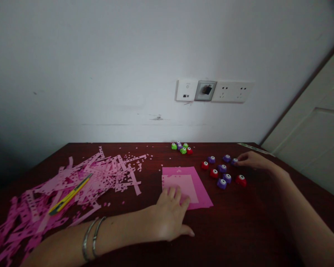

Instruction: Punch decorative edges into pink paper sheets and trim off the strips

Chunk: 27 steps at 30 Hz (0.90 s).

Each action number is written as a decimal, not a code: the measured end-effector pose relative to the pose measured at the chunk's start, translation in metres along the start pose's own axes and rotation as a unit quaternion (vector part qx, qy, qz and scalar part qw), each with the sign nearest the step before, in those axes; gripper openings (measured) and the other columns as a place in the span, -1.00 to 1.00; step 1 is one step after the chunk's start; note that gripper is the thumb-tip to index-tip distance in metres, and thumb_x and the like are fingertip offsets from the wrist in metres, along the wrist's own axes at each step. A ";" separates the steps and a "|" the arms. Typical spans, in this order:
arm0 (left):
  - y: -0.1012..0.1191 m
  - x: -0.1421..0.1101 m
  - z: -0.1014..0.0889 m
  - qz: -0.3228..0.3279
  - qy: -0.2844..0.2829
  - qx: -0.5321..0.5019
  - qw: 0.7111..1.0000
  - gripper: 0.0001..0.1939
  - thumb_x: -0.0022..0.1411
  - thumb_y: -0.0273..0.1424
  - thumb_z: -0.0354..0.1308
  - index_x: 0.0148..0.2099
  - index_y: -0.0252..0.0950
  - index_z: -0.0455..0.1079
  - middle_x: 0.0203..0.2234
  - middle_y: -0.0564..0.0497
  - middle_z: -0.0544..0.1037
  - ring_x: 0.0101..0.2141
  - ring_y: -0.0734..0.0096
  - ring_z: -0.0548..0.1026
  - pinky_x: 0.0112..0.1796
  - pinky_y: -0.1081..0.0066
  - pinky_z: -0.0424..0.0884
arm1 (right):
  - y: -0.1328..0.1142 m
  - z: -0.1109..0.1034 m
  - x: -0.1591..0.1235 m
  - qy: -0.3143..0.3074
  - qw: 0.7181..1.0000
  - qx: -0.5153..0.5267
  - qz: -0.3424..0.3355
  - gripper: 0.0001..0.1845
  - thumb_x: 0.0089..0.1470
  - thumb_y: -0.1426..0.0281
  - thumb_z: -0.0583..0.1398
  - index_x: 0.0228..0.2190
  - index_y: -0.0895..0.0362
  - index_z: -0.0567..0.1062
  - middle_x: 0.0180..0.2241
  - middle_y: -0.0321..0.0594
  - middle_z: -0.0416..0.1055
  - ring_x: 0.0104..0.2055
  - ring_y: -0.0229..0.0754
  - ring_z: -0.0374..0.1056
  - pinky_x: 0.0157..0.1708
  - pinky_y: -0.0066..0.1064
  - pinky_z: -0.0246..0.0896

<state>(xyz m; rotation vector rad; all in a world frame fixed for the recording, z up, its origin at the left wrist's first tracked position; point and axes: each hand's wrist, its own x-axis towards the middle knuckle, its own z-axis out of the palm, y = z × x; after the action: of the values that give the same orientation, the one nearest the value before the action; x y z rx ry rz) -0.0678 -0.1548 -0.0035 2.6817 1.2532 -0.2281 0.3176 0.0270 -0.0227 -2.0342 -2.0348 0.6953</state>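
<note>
Apparently we're at pickup: right hand (252, 160) pinching small purple plastic punch (234, 162), left hand (169, 215) spread on pale-pink rectangular paper (185, 181); next move needs firm grip.

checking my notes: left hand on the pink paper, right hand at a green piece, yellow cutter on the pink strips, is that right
Not quite: the head view shows the right hand at a purple piece, not green; the rest holds.

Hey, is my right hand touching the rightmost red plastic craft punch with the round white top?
Apart. The head view shows dark reddish-brown tabletop between your bare right hand and the red plastic craft punch.
</note>
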 end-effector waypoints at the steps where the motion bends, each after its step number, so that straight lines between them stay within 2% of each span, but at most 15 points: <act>1: 0.000 0.000 0.000 0.000 0.001 -0.002 1.000 -0.21 0.10 0.08 -0.05 0.20 -0.38 0.07 0.13 -0.36 0.16 0.12 -0.15 0.09 0.00 0.01 0.10 | 0.000 0.001 0.000 0.000 1.000 0.003 0.004 -0.61 -0.26 0.12 0.22 -0.46 0.18 0.55 -0.48 -0.12 0.47 -0.50 -0.13 0.31 -0.61 -0.43 0.10; 4: 0.000 0.000 0.001 -0.003 -0.002 -0.005 1.000 -0.22 0.10 0.08 -0.04 0.21 -0.36 0.07 0.13 -0.34 0.15 0.13 -0.14 0.07 0.01 0.01 0.09 | 0.001 0.003 0.000 -0.009 1.000 0.015 0.002 -0.61 -0.27 0.12 0.22 -0.45 0.16 0.54 -0.50 -0.15 0.46 -0.53 -0.17 0.29 -0.66 -0.46 0.06; 9: -0.003 0.001 0.002 0.010 -0.007 -0.039 0.999 -0.17 0.09 0.10 -0.05 0.25 -0.34 -0.01 0.17 -0.33 0.09 0.15 -0.15 0.03 0.03 0.01 0.05 | -0.004 -0.005 -0.006 -0.015 1.000 0.005 0.011 -0.59 -0.30 0.19 0.24 -0.32 0.08 0.52 -0.36 -0.10 0.49 -0.45 -0.12 0.35 -0.68 -0.47 0.11; 13: -0.018 0.008 -0.014 0.039 0.014 -0.082 0.996 -0.18 0.13 0.11 -0.14 0.26 -0.35 -0.04 0.20 -0.30 0.03 0.17 -0.11 0.00 0.05 0.03 0.03 | -0.028 -0.020 -0.017 0.014 1.000 -0.014 0.007 -0.57 -0.28 0.21 0.25 -0.27 0.07 0.52 -0.28 -0.04 0.48 -0.40 -0.06 0.38 -0.67 -0.43 0.20; 16: -0.049 0.026 -0.037 0.040 0.083 -0.114 0.989 -0.34 0.17 -0.03 -0.08 0.18 -0.37 0.14 0.06 -0.25 0.29 0.04 0.07 0.25 -0.02 0.19 0.16 | -0.059 -0.030 -0.031 -0.005 1.000 0.013 0.006 -0.51 -0.25 0.18 0.25 -0.21 0.08 0.48 -0.24 -0.07 0.46 -0.31 -0.06 0.39 -0.61 -0.45 0.25; 18: -0.079 0.048 -0.049 0.014 0.154 -0.148 0.977 -0.43 0.14 -0.13 -0.01 0.09 -0.41 0.25 -0.06 -0.21 0.40 -0.09 0.18 0.35 -0.13 0.30 0.24 | -0.081 -0.031 -0.040 -0.017 0.999 0.021 -0.030 -0.49 -0.20 0.13 0.22 -0.19 0.11 0.47 -0.27 -0.07 0.46 -0.36 -0.10 0.38 -0.64 -0.48 0.21; 20: -0.112 0.075 -0.054 -0.015 0.194 -0.188 0.963 -0.53 0.06 -0.26 0.08 -0.02 -0.46 0.35 -0.20 -0.17 0.47 -0.25 0.29 0.40 -0.24 0.38 0.26 | -0.101 -0.030 -0.048 -0.040 0.997 0.035 -0.063 -0.49 -0.17 0.11 0.20 -0.17 0.12 0.46 -0.33 -0.09 0.46 -0.44 -0.17 0.35 -0.67 -0.49 0.17; 22: -0.142 0.102 -0.053 -0.038 0.223 -0.217 0.950 -0.65 0.02 -0.42 0.05 -0.14 -0.47 0.42 -0.36 -0.11 0.50 -0.39 0.40 0.38 -0.34 0.43 0.22 | -0.117 -0.025 -0.055 -0.063 0.993 0.050 -0.086 -0.49 -0.16 0.10 0.20 -0.17 0.12 0.46 -0.39 -0.13 0.45 -0.50 -0.23 0.32 -0.68 -0.51 0.16; 24: -0.164 0.126 -0.047 -0.042 0.242 -0.217 0.945 -0.71 -0.02 -0.48 0.06 -0.22 -0.46 0.45 -0.43 -0.06 0.49 -0.43 0.44 0.35 -0.38 0.45 0.18 | -0.130 -0.019 -0.059 -0.087 0.989 0.060 -0.101 -0.50 -0.15 0.09 0.20 -0.19 0.12 0.47 -0.42 -0.15 0.44 -0.54 -0.27 0.29 -0.69 -0.52 0.15; 27: -0.183 0.152 -0.036 -0.069 0.209 -0.241 0.945 -0.76 -0.07 -0.43 0.14 -0.31 -0.45 0.46 -0.53 -0.01 0.45 -0.50 0.46 0.31 -0.44 0.45 0.13 | -0.143 -0.010 -0.062 -0.118 0.984 0.062 -0.121 -0.52 -0.14 0.10 0.21 -0.20 0.11 0.47 -0.45 -0.18 0.43 -0.56 -0.28 0.28 -0.71 -0.54 0.15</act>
<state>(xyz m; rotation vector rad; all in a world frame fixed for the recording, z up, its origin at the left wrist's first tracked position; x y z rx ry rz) -0.1101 0.0814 -0.0171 2.2760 1.3824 0.5893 0.1969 -0.0249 0.0615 -1.6670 -2.2508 1.0245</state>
